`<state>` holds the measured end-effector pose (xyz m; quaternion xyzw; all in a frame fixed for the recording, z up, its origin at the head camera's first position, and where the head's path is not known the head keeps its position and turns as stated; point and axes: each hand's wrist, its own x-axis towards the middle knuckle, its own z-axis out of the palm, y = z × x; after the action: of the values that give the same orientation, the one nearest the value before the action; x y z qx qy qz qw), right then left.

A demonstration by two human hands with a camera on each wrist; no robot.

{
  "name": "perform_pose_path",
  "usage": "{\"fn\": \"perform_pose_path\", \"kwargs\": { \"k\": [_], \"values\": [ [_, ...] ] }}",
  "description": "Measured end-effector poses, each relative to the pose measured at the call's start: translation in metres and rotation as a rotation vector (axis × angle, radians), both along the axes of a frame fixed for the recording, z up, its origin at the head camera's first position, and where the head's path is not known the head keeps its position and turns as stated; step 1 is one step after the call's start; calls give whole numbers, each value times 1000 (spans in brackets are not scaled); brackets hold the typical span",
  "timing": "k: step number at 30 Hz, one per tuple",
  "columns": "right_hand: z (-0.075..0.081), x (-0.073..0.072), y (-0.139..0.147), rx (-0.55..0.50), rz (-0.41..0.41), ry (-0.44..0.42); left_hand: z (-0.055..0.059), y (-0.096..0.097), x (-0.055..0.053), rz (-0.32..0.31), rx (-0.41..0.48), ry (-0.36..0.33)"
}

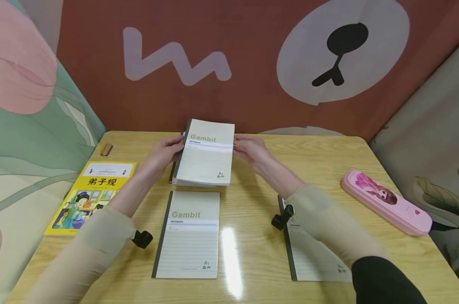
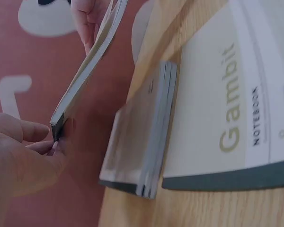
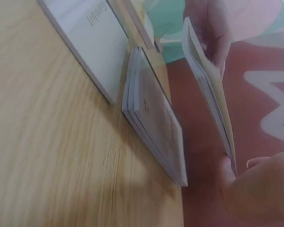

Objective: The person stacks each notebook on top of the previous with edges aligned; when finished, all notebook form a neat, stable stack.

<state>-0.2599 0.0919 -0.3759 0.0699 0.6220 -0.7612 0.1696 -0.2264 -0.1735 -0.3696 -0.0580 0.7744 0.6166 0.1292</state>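
Held notebook [image 1: 204, 160] is off the counter [image 1: 256, 249], up over a small notebook stack [image 3: 156, 118] at the far side. Grip: both hands clamped on it. Left hand [image 1: 159, 156] pinches the dark spine edge, right hand [image 1: 254, 152] pinches the opposite edge.

Doing this well, in my judgement: keep the pinch through the full thickness, since a gap shows along the held edges in the right wrist view (one notebook or more, can't tell). Keep its spine on the same side as the stack's and the two edges level. If it comes down, line up spine and bottom edge first, then let both sides go together. Main risk looks like a low corner catching the stack and skewing it.

Pose: both forearms reach forward and angle inward, hands roughly opposite each other. Left forearm passes over the yellow book [image 1: 100, 182]; right forearm covers part of the right-hand notebook [image 1: 313, 261], so the elbow should stay high there. Near notebook [image 1: 187, 245] lies flat, just this side of the stack.
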Motion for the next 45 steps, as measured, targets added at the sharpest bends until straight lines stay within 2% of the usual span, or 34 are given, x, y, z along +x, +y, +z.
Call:
{"fn": "perform_pose_path", "kwargs": {
  "k": [4,11,19,23,28,36,45],
  "values": [
    [-10,-12,-16,-33,-54,9,-9,-4,-8,39,0,24],
    [-28,-18,-36,-26,-75,34,-26,-10,-15,83,-71,39],
    [-43,-15,-38,89,-28,87,-39,-7,-18,77,-293,102],
    [-47,-13,-39,116,-39,118,-45,-4,-17,63,-346,123],
    [-49,-12,-40,150,-51,139,-47,-2,-15,54,-368,105],
    [-47,-4,-41,337,-36,160,-48,-1,-12,15,-409,84],
    [-49,-3,-43,300,-31,134,-52,-4,-12,13,-406,111]
  ]
}}
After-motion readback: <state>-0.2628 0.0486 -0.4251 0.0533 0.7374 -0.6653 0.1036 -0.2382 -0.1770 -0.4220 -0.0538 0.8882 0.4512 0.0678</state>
